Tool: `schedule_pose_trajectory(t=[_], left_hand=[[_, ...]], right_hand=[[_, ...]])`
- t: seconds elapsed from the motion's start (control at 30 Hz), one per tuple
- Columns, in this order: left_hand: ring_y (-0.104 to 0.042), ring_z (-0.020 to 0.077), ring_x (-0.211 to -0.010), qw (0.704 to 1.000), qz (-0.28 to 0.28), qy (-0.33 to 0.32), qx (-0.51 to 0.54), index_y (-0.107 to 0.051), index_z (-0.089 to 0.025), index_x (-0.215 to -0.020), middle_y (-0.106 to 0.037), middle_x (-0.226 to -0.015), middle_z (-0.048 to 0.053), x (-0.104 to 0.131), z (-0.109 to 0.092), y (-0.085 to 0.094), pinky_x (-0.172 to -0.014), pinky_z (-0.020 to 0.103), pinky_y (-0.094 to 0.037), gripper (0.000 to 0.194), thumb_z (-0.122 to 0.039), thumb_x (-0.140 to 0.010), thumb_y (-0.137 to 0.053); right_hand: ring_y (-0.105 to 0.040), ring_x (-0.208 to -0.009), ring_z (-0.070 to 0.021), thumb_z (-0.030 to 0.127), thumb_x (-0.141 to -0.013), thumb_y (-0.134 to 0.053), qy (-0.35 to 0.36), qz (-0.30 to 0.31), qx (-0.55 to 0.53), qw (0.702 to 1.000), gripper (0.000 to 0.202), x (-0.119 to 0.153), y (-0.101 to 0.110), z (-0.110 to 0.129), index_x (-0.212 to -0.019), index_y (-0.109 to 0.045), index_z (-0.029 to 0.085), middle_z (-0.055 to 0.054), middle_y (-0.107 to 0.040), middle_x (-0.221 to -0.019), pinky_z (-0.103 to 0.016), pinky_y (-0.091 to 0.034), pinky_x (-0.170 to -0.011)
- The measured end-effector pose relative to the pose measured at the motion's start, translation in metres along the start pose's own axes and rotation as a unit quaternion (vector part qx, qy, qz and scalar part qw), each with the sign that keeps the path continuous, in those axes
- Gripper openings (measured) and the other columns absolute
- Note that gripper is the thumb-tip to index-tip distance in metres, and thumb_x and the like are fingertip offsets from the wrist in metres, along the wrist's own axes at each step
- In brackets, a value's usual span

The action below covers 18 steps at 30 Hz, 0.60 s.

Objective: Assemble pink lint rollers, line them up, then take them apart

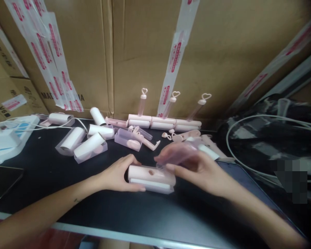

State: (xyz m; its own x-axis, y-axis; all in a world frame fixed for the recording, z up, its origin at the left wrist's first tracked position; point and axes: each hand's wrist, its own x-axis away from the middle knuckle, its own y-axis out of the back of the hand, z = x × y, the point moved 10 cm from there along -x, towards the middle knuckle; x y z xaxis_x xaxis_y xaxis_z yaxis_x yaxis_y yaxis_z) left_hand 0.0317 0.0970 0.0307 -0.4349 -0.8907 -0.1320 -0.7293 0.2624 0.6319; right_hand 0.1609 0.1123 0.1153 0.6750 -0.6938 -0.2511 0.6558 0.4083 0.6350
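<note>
My left hand (121, 174) is wrapped round the left end of a pink lint roller head (151, 172), which lies on the black table. A white paper roll shows along its lower side, above a clear cover, and a small dark hole marks its top. My right hand (197, 169) grips a see-through pinkish plastic piece (178, 154), blurred by motion, just above the head's right end. Whether this piece touches the head I cannot tell. Behind my hands lie a clear plastic cover (126, 138) and a small pink bent arm (150, 143).
Three rollers with upright heart-topped handles (168, 107) stand against the cardboard box (140, 52). White rolls (89, 147) in clear covers lie left. A power strip (15, 138) sits at the left edge, a phone (245, 180) at right. A white cable (230, 138) loops nearby.
</note>
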Motion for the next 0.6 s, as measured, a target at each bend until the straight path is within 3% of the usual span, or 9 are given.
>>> schedule_pose_trajectory(t=[0.07, 0.13, 0.27, 0.43, 0.5, 0.6], left_hand=[[-0.057, 0.024, -0.097, 1.0, 0.001, -0.002, 0.0, -0.048, -0.02, -0.098, -0.058, -0.105, 0.006, 0.0, 0.0, 0.0, -0.084, 0.036, -0.044, 0.051, -0.045, -0.062, -0.075], [-0.058, 0.0239, -0.097, 1.0, 0.0, -0.004, 0.0, -0.049, -0.02, -0.098, -0.058, -0.106, 0.006, 0.0, -0.001, 0.0, -0.084, 0.035, -0.044, 0.052, -0.046, -0.061, -0.076], [-0.057, 0.024, -0.099, 1.0, 0.001, -0.001, 0.0, -0.049, -0.019, -0.099, -0.058, -0.106, 0.005, 0.0, 0.0, 0.0, -0.086, 0.036, -0.044, 0.052, -0.044, -0.062, -0.075], [-0.057, 0.0245, -0.1, 1.0, 0.007, -0.005, -0.004, -0.048, -0.02, -0.099, -0.058, -0.108, 0.006, 0.0, 0.0, -0.001, -0.087, 0.036, -0.043, 0.052, -0.046, -0.063, -0.074], [-0.057, 0.0246, -0.1, 1.0, 0.006, -0.009, -0.005, -0.048, -0.02, -0.1, -0.058, -0.109, 0.006, 0.0, 0.0, -0.001, -0.087, 0.037, -0.043, 0.052, -0.045, -0.063, -0.074], [-0.057, 0.0247, -0.101, 1.0, 0.004, -0.014, -0.006, -0.048, -0.019, -0.101, -0.058, -0.11, 0.007, 0.0, -0.001, -0.001, -0.088, 0.037, -0.044, 0.052, -0.044, -0.064, -0.074]], right_hand=[[-0.061, -0.099, -0.0244, 0.039, -0.081, -0.063, -0.006, -0.007, 0.04, 0.999, 0.05, 0.005, 0.015, -0.005, -0.127, -0.048, 0.027, -0.005, -0.064, -0.108, -0.036, -0.053, -0.084], [-0.06, -0.1, -0.0259, 0.04, -0.075, -0.069, 0.007, -0.046, 0.094, 0.994, 0.062, 0.009, 0.035, -0.004, -0.131, -0.043, 0.033, -0.004, -0.061, -0.112, -0.039, -0.052, -0.084], [-0.061, -0.093, -0.0279, 0.047, -0.071, -0.072, 0.038, -0.109, 0.129, 0.985, 0.029, 0.01, 0.053, 0.005, -0.095, -0.066, 0.032, -0.005, -0.063, -0.098, -0.042, -0.052, -0.08], [-0.063, -0.072, -0.022, 0.045, -0.069, -0.074, 0.009, -0.185, 0.015, 0.983, 0.028, 0.006, 0.046, 0.004, -0.086, -0.06, 0.028, -0.003, -0.064, -0.083, -0.036, -0.055, -0.064], [-0.063, -0.076, -0.0208, 0.044, -0.075, -0.069, 0.037, -0.179, 0.037, 0.982, 0.025, 0.002, 0.036, 0.012, -0.089, -0.06, 0.025, -0.004, -0.064, -0.086, -0.034, -0.054, -0.066], [-0.062, -0.079, -0.0192, 0.04, -0.081, -0.064, 0.074, -0.123, 0.075, 0.987, 0.022, -0.006, 0.019, 0.024, -0.093, -0.059, 0.023, -0.004, -0.065, -0.089, -0.03, -0.052, -0.07]])
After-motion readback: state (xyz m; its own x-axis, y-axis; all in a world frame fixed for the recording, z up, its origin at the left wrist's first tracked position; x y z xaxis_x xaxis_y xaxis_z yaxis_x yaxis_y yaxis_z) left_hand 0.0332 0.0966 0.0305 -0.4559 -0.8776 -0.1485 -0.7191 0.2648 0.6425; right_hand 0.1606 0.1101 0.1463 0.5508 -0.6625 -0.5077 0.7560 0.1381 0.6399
